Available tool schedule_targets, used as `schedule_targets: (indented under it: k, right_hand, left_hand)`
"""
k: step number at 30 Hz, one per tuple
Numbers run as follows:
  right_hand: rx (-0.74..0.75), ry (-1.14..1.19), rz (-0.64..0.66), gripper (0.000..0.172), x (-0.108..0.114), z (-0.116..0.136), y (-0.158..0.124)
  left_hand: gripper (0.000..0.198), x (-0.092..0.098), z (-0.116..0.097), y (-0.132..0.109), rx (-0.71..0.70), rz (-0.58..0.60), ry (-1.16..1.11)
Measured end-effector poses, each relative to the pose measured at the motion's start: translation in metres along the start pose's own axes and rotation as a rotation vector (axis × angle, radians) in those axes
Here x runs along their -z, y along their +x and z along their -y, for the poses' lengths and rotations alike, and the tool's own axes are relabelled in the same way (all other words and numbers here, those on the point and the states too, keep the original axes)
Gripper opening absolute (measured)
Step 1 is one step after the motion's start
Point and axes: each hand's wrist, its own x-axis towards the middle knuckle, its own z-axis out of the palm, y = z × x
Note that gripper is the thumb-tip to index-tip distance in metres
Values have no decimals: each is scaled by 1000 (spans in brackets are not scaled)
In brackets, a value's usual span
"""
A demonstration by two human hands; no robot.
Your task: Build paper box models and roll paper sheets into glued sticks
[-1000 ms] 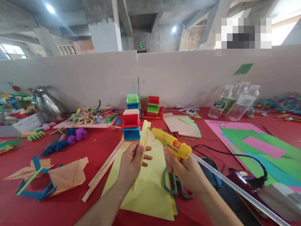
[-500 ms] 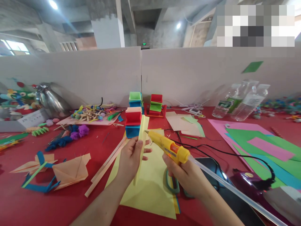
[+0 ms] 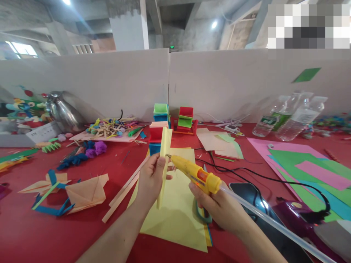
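Note:
A folded strip of yellow paper (image 3: 166,142) is held upright between the thumb and fingers of my left hand (image 3: 154,177). My right hand (image 3: 210,199) grips a yellow glue gun (image 3: 192,170), whose metal tip points left at the strip, close to my left thumb. A long clear glue stick (image 3: 260,215) runs out of the gun's back toward the lower right. Under both hands lie yellow paper sheets (image 3: 175,226). Green-handled scissors (image 3: 203,215) lie partly hidden beside my right hand.
Coloured paper boxes (image 3: 160,109) stand behind the strip, with a red and green paper piece (image 3: 186,117) beside them. Peach strips (image 3: 120,199) and folded paper (image 3: 86,193) lie left. A phone (image 3: 263,208), black cables, coloured sheets (image 3: 315,157) and bottles (image 3: 290,120) are at right.
The glue gun's tip has moved down along the yellow strip, nearer my left thumb. The whole view has shifted slightly, with the table things now a little further right.

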Motion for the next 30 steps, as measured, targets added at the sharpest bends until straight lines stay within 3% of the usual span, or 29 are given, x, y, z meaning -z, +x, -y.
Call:
schedule_targets:
  k: [4,30]
  right_hand:
    - [-9,-42,95,26,-1,0,0]
    - [-73,-84,353,30,-6,-3,-4]
  left_hand:
    - [29,2,-2,1,-15,-24,6]
    - [31,11,-8,9,-56,-147,-124]
